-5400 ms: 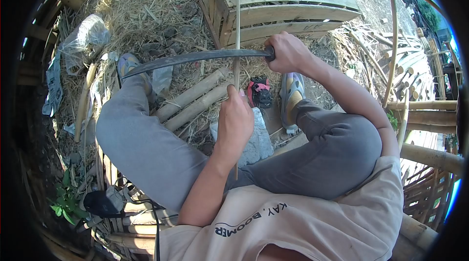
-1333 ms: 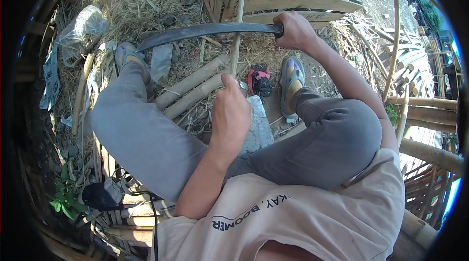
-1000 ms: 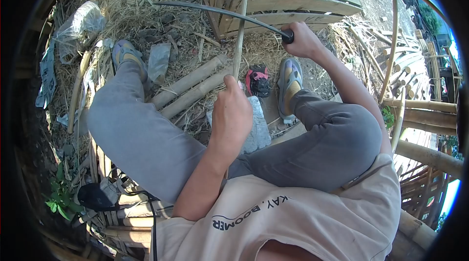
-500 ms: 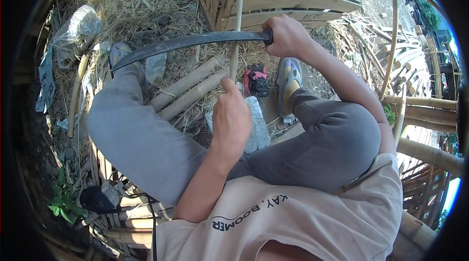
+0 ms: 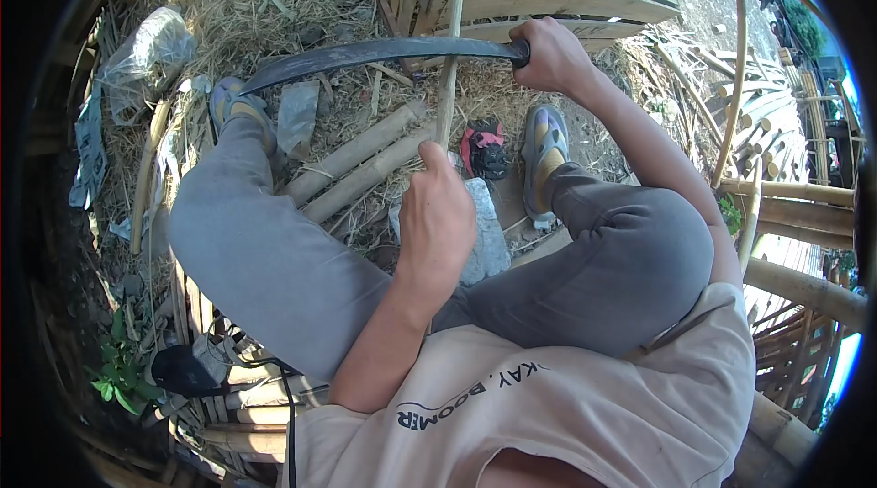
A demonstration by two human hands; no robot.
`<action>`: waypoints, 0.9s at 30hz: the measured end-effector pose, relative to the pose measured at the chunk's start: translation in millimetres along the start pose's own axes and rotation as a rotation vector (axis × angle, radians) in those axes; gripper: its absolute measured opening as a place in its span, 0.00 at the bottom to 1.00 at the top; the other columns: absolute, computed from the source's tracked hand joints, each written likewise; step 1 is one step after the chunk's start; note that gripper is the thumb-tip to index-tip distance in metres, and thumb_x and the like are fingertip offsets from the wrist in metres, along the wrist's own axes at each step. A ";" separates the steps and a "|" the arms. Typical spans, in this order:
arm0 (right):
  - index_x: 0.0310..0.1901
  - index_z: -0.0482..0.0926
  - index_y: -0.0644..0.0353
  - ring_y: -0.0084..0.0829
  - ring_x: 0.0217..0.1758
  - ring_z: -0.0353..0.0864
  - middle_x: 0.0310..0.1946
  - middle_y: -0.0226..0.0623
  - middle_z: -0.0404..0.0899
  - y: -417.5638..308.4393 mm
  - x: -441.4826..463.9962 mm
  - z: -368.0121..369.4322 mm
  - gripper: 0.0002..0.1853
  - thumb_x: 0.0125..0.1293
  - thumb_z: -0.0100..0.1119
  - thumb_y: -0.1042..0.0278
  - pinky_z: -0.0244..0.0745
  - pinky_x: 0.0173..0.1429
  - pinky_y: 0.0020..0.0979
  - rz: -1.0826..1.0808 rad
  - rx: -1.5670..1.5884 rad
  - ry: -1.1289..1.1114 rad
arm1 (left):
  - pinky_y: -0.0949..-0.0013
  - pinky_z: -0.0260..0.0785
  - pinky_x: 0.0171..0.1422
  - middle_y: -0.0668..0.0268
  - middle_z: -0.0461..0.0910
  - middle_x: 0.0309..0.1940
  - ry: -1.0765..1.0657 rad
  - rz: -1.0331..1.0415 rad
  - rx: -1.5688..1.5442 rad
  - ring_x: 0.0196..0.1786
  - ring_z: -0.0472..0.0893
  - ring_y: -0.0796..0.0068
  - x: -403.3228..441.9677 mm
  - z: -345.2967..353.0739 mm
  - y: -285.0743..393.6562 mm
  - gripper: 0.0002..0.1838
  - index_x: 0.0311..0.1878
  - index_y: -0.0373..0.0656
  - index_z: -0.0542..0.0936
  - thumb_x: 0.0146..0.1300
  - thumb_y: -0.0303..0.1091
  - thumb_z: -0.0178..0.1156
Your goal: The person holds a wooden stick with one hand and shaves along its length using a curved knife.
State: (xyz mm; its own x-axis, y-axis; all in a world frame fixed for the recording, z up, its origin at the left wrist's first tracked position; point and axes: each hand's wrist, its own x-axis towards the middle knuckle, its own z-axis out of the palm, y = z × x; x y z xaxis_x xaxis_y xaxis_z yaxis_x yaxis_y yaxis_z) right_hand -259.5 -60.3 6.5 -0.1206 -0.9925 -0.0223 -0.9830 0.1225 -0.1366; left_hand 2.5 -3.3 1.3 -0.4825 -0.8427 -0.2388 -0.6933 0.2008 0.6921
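Observation:
My left hand [image 5: 437,223] is closed around a thin pale bamboo strip [image 5: 448,95], its thumb along the strip, which points up and away from me. My right hand [image 5: 552,56] grips the dark handle of a long curved blade [image 5: 365,54]. The blade lies across the strip above my left hand, its tip reaching left towards my left shoe. Under my left hand sits a pale stone block [image 5: 486,232], partly hidden. A red and black object [image 5: 484,150] rests on the ground between the block and my right shoe.
A slatted wooden crate [image 5: 548,2] stands ahead. Two bamboo pieces [image 5: 365,164] lie on the straw-covered ground. A clear plastic bag [image 5: 151,54] is at the left, a dark cap-like object [image 5: 189,369] at the lower left. Cut bamboo [image 5: 763,127] is piled at the right, near upright poles.
Since half a second ago, my right hand and the blade have moved slightly up and right. Earlier the blade was tilted with its edge turned and tip raised. My left hand keeps its grip.

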 end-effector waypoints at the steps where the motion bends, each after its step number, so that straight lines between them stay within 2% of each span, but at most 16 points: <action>1: 0.41 0.88 0.63 0.51 0.40 0.87 0.32 0.52 0.86 -0.1 0.2 0.5 0.20 0.42 0.68 0.65 0.83 0.51 0.45 0.002 0.004 0.001 | 0.44 0.80 0.42 0.34 0.81 0.30 -0.007 -0.012 0.005 0.38 0.85 0.35 -0.7 -4.2 2.3 0.08 0.48 0.27 0.66 0.73 0.24 0.46; 5: 0.38 0.86 0.65 0.57 0.40 0.84 0.30 0.55 0.84 0.1 3.1 -3.8 0.17 0.44 0.63 0.69 0.79 0.49 0.49 0.028 0.047 -0.040 | 0.43 0.80 0.42 0.34 0.81 0.30 -0.005 -0.016 0.001 0.38 0.85 0.36 -2.1 -8.4 1.4 0.07 0.47 0.27 0.67 0.73 0.24 0.47; 8: 0.39 0.88 0.63 0.53 0.39 0.87 0.31 0.54 0.86 19.1 6.5 2.5 0.18 0.45 0.66 0.66 0.82 0.51 0.46 0.103 -0.001 0.001 | 0.43 0.79 0.42 0.34 0.82 0.30 -0.010 -0.025 0.021 0.38 0.85 0.36 -2.8 -12.8 -0.8 0.07 0.47 0.28 0.67 0.74 0.25 0.47; 11: 0.38 0.88 0.65 0.55 0.40 0.86 0.32 0.57 0.85 60.3 5.2 7.0 0.16 0.47 0.64 0.66 0.81 0.53 0.46 0.216 0.049 0.101 | 0.43 0.79 0.41 0.35 0.82 0.30 -0.031 -0.025 -0.008 0.38 0.85 0.35 -7.7 -18.0 3.6 0.08 0.47 0.28 0.68 0.74 0.25 0.48; 12: 0.37 0.87 0.66 0.56 0.40 0.86 0.31 0.59 0.84 58.7 -1.9 6.5 0.15 0.49 0.63 0.67 0.80 0.52 0.47 0.165 0.097 0.207 | 0.42 0.79 0.41 0.34 0.81 0.30 -0.039 -0.028 -0.018 0.38 0.85 0.35 -7.5 -17.4 2.9 0.08 0.47 0.27 0.68 0.75 0.25 0.48; 15: 0.37 0.87 0.66 0.56 0.40 0.85 0.32 0.59 0.84 43.9 -11.5 4.8 0.14 0.50 0.61 0.69 0.80 0.52 0.46 0.145 0.174 0.015 | 0.42 0.78 0.41 0.34 0.81 0.30 -0.044 -0.033 -0.058 0.38 0.85 0.35 -5.3 -15.9 0.2 0.08 0.47 0.27 0.68 0.75 0.26 0.48; 19: 0.36 0.86 0.66 0.55 0.39 0.86 0.29 0.56 0.84 3.7 -17.2 -5.9 0.15 0.47 0.61 0.69 0.81 0.50 0.47 -0.035 0.095 -0.016 | 0.41 0.78 0.41 0.34 0.81 0.30 -0.041 -0.001 -0.116 0.38 0.85 0.34 -3.6 -13.2 1.5 0.09 0.46 0.28 0.69 0.76 0.28 0.48; 20: 0.37 0.87 0.63 0.55 0.48 0.81 0.32 0.57 0.83 -5.2 -14.9 -11.3 0.14 0.47 0.62 0.69 0.76 0.56 0.49 0.005 0.105 -0.106 | 0.41 0.78 0.41 0.34 0.81 0.30 -0.036 0.005 -0.131 0.38 0.84 0.34 -3.0 -11.9 1.1 0.10 0.46 0.28 0.69 0.76 0.28 0.48; 23: 0.35 0.87 0.65 0.53 0.39 0.86 0.30 0.53 0.85 -19.4 -14.1 -9.7 0.16 0.44 0.62 0.68 0.82 0.48 0.47 -0.169 0.055 0.058 | 0.41 0.77 0.41 0.33 0.81 0.30 -0.026 -0.011 -0.124 0.39 0.84 0.33 -2.5 -7.3 1.7 0.10 0.46 0.28 0.69 0.77 0.29 0.47; 26: 0.37 0.87 0.64 0.54 0.47 0.83 0.34 0.57 0.84 -25.6 -10.8 -17.3 0.16 0.44 0.61 0.70 0.78 0.56 0.47 -0.033 0.088 -0.108 | 0.40 0.76 0.40 0.34 0.81 0.30 -0.010 0.033 -0.142 0.38 0.84 0.33 -3.9 -8.5 -1.0 0.10 0.46 0.29 0.69 0.78 0.29 0.47; 27: 0.38 0.87 0.64 0.54 0.46 0.83 0.34 0.56 0.84 -28.1 -12.2 -17.9 0.17 0.43 0.61 0.70 0.79 0.55 0.47 -0.016 0.068 -0.140 | 0.40 0.76 0.39 0.35 0.81 0.29 -0.013 0.017 -0.129 0.38 0.84 0.33 -6.3 -6.1 -1.4 0.10 0.46 0.29 0.69 0.78 0.29 0.47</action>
State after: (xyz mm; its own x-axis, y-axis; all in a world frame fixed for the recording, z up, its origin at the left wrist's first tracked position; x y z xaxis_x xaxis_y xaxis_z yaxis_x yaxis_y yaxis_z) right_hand -232.9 -51.8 28.3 -0.0797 -0.9844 -0.1569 -0.9726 0.1113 -0.2042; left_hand 9.7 -1.3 5.9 -0.5014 -0.8328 -0.2345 -0.6106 0.1485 0.7779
